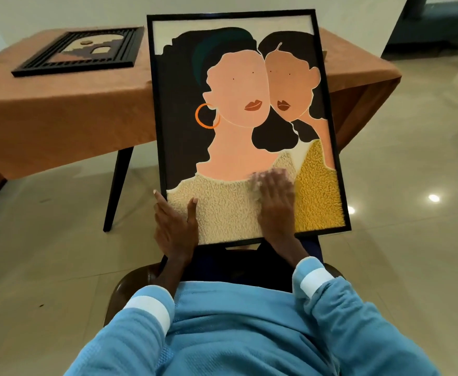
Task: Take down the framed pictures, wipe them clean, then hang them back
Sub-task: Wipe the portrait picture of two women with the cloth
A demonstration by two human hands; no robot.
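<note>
A large black-framed picture [238, 104] of two faceless figures stands tilted on my lap, its top leaning away from me. My left hand [175, 229] grips its lower left corner, thumb on the front and index finger along the outer edge. My right hand [275, 202], blurred by motion, lies flat on the lower middle of the picture and presses a pale cloth [255, 181] that shows at the fingertips. A second, smaller picture [81, 51] with a ribbed black frame lies flat on the table.
A table with a rust-coloured cloth [59, 109] and black legs stands just behind the picture. I sit on a brown chair [119, 289] on a glossy tiled floor [412, 213]. A dark sofa [439, 20] is at the far right.
</note>
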